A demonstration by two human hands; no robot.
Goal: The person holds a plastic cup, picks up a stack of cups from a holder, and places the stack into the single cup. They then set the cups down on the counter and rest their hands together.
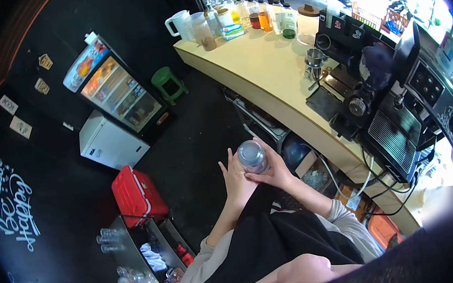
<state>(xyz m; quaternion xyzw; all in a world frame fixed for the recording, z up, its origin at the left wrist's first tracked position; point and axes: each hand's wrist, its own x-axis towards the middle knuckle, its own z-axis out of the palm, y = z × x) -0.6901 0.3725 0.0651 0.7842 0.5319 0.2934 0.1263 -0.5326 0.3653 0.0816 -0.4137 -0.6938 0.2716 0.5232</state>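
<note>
A clear jar-like container (252, 158) is held out in front of my body, its round, greyish end facing up toward me. My right hand (276, 170) wraps its right side, with the thumb across the near side. Against the left and lower side of the container rests my left hand (236, 181), its fingers stretched out and spread. The container's lower end is hidden behind my hands.
To the right runs a long counter (246, 66) with an espresso machine (398, 108) and several bottles (264, 18). Ahead left stand a display fridge (123, 91), a white chest freezer (109, 144) and a green stool (169, 84). A red cooler (139, 193) sits left of me.
</note>
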